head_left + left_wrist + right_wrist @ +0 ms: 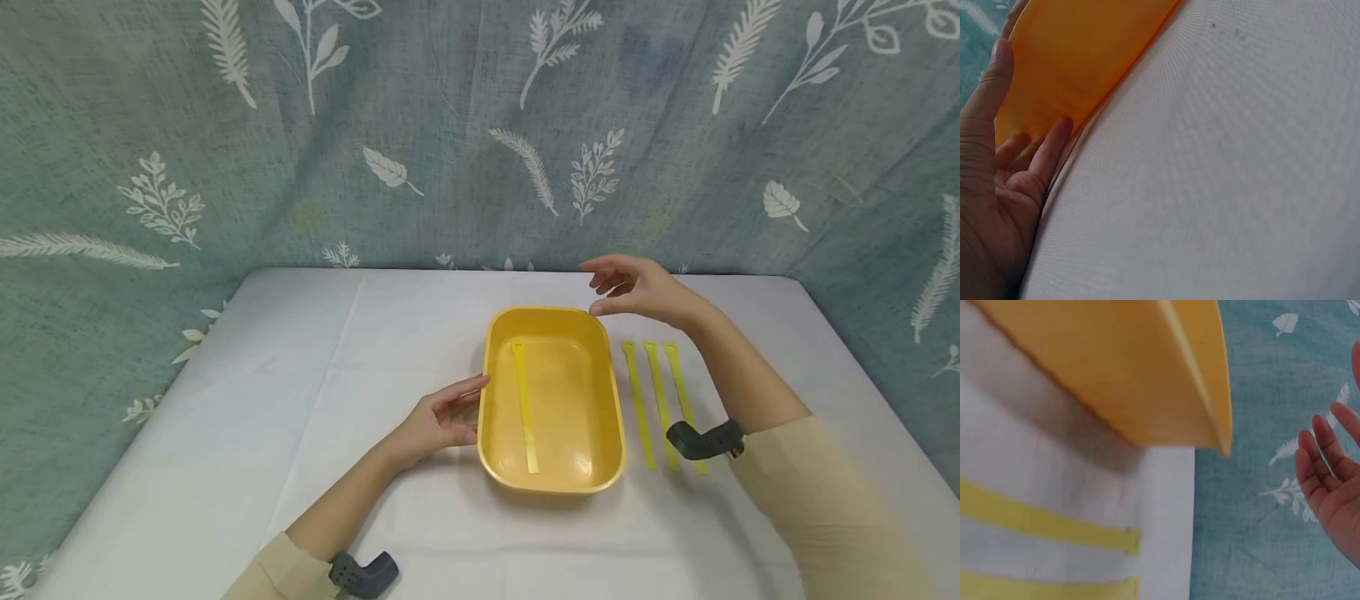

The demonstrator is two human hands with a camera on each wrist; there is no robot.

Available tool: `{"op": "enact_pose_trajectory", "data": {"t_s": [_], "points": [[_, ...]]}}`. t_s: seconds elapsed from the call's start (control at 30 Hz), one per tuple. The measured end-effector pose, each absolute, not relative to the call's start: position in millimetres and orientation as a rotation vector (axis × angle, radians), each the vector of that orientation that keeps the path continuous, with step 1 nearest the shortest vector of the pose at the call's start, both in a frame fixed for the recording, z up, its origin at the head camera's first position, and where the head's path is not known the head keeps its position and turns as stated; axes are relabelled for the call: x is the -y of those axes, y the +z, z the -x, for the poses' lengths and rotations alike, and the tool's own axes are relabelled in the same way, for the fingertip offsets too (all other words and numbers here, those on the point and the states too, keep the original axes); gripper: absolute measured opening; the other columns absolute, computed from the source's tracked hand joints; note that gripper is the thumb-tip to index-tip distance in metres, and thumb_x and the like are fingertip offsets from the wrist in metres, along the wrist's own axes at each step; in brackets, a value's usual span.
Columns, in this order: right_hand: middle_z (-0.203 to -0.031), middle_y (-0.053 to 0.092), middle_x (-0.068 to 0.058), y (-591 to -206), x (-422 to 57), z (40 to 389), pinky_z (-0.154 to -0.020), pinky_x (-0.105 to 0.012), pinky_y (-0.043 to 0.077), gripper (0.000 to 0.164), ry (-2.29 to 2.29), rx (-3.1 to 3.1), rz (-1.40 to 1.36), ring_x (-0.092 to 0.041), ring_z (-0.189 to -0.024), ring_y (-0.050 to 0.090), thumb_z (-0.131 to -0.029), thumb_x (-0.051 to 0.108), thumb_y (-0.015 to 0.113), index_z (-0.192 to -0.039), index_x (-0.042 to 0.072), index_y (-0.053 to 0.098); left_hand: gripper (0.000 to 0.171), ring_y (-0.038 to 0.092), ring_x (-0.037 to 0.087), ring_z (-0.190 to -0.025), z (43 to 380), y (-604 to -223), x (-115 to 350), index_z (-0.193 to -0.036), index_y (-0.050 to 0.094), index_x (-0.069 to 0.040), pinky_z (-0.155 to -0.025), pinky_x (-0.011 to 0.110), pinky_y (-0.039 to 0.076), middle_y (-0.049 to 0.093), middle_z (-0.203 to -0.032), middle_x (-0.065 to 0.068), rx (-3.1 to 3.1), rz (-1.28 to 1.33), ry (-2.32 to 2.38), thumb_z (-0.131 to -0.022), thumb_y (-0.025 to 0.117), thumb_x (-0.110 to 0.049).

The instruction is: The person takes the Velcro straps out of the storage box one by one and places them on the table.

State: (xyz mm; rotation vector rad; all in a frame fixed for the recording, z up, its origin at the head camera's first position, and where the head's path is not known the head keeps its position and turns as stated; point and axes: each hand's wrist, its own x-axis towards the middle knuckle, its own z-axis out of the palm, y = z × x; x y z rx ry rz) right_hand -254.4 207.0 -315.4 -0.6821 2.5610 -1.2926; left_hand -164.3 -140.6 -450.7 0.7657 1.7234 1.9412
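Note:
A yellow rectangular tub (615, 400) with rounded corners stands upright on the table. One flat yellow strip (525, 408) with a small slotted head lies lengthwise inside it, left of the middle. My left hand (438, 422) touches the tub's left wall with its fingers extended; in the left wrist view the fingertips (1063, 128) rest against the outside of the wall. Above the tub's far right corner is my right hand (637, 290), its fingers loosely bent and holding nothing. In the right wrist view this hand (1335, 481) appears apart from the tub (1104, 369).
Three more yellow strips, the nearest to the tub being one strip (639, 404), lie side by side on the white tablecloth (337, 375), partly under my right forearm. A teal leaf-patterned curtain (450, 133) hangs behind the table. Both wrists wear dark camera mounts (705, 440).

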Motion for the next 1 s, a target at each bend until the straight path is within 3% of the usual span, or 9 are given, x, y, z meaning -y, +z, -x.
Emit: {"op": "enact_pose_trajectory", "data": {"t_s": [0.4, 0.73, 1.0], "points": [[-0.104, 0.057, -0.009, -315, -171, 267, -0.077, -0.028, 0.053, 0.051, -1.394, -2.403, 0.7, -0.023, -0.094, 0.057, -0.083, 0.015, 0.074, -0.13, 0.006, 0.056, 0.086, 0.029, 0.04, -0.137, 165, -451, 141, -0.145, 0.031, 0.002, -0.092, 0.036, 0.052, 0.023, -0.153, 0.022, -1.715, -0.779, 1.948, -0.076, 0.079, -0.02], [-0.102, 0.056, -0.009, -332, -145, 275, -0.076, -0.024, 0.052, 0.044, -1.425, -2.28, 0.702, -0.022, -0.09, 0.055, -0.083, 0.012, 0.073, -0.124, 0.006, 0.059, 0.086, 0.028, 0.042, -0.137, 165, -451, 143, -0.144, 0.032, 0.003, -0.092, 0.035, 0.052, 0.023, -0.152, 0.025, -1.733, -0.793, 1.949, -0.076, 0.079, -0.02], [-0.095, 0.061, -0.007, -356, -130, 278, -0.077, -0.024, 0.053, 0.039, -1.451, -2.203, 0.695, -0.019, -0.085, 0.058, -0.083, 0.009, 0.072, -0.118, -0.001, 0.06, 0.084, 0.028, 0.042, -0.136, 165, -452, 142, -0.144, 0.033, 0.003, -0.092, 0.035, 0.052, 0.024, -0.152, 0.022, -1.736, -0.789, 1.951, -0.077, 0.079, -0.018]]}}
